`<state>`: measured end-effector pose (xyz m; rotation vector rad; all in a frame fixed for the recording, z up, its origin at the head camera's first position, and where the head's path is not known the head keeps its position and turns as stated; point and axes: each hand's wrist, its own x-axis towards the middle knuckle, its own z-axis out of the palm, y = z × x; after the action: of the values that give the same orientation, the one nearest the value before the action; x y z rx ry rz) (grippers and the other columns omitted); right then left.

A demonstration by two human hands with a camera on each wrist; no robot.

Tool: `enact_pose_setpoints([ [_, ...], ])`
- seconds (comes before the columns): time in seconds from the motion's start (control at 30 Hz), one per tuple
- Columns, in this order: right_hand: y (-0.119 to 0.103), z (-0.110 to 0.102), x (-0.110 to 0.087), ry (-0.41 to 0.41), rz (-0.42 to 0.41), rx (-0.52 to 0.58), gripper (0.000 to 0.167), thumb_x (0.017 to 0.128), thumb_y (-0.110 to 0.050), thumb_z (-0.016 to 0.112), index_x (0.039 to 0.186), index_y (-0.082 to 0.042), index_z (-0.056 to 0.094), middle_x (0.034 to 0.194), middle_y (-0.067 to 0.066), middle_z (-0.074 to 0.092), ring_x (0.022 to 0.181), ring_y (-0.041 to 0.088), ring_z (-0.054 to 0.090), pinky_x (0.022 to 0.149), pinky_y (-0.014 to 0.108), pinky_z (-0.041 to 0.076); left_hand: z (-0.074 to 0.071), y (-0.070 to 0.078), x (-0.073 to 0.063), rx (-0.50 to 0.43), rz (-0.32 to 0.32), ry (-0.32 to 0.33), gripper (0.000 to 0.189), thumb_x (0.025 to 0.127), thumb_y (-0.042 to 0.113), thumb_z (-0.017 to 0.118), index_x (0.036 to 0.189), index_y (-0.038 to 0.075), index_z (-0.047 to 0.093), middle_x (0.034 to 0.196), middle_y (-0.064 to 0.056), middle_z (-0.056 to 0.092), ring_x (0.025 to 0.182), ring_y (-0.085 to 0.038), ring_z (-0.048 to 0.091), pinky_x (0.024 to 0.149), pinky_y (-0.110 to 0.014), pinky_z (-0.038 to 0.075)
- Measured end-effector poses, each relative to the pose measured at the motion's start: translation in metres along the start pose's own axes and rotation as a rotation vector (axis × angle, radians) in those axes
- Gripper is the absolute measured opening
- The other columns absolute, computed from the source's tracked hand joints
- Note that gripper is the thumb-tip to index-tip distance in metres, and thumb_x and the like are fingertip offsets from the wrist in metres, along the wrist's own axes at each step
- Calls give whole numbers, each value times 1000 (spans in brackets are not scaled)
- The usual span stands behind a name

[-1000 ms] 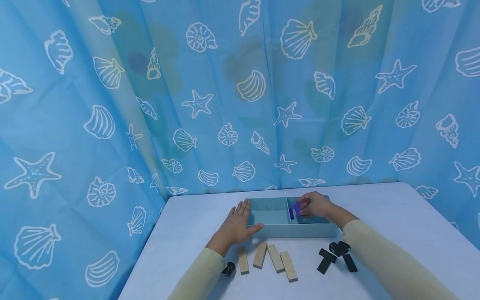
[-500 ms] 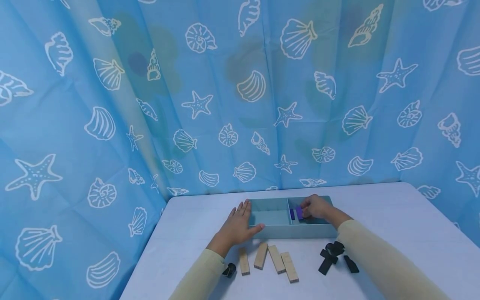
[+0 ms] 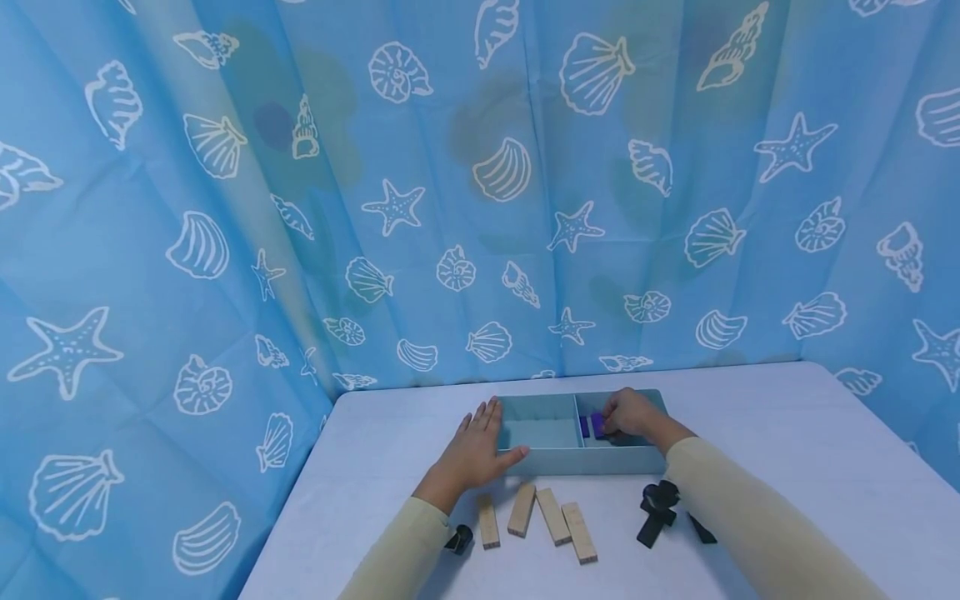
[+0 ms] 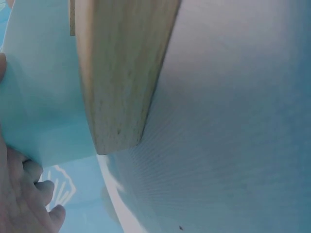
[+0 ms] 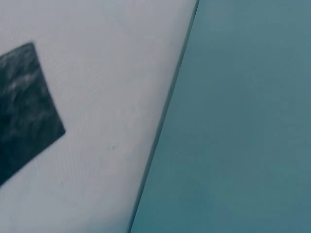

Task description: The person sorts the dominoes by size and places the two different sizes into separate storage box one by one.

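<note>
A pale blue-green box (image 3: pixel 585 462) with two compartments lies at the back of the table. My left hand (image 3: pixel 474 450) rests against its left end, fingers straight and thumb along the front wall; several of its fingertips (image 4: pixel 44 194) appear in the left wrist view. Inside the right compartment, my right hand (image 3: pixel 632 412) pinches a small purple block (image 3: pixel 597 426). Just left of it, by the divider, stands another purple block (image 3: pixel 584 427). My right hand is out of sight in the right wrist view, where the box wall (image 5: pixel 233 121) fills the right side.
Several wooden blocks (image 3: pixel 553 517) lie in front of the box, one wooden block (image 4: pixel 121 73) close to the left wrist camera. Black blocks (image 3: pixel 651 530) lie at front right, partly hidden by the right sleeve (image 3: pixel 742 508). A shell-patterned curtain (image 3: pixel 450 208) hangs behind the white table (image 3: pixel 375 467).
My right hand has shifted slightly and settled lower in the right compartment with the purple block; its forearm has swung a little left. The left hand has stayed in place.
</note>
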<state>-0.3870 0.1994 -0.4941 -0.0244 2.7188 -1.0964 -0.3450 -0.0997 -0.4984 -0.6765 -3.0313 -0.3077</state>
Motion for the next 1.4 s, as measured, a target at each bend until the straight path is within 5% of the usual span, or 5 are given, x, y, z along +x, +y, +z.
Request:
enact_pose_setpoints([
  [0.37,-4,4,2,-9,33,52,12,88,2,67,99,6,68,85,11,65,69,20,64,63,31,55,4,-2,1,6,3,10,98,92,73,36,156,3,10,162,-10,8,147,-26,8,116,-47,12],
  [1.4,-3,8,5,-14,12,7,12,87,3,66,99,7,67,82,11,65,68,21,65,67,36,57,4,-2,1,-14,-1,9,98,91,73,37,156,4,10,162,-9,8,147,-25,8,116,-47,13],
])
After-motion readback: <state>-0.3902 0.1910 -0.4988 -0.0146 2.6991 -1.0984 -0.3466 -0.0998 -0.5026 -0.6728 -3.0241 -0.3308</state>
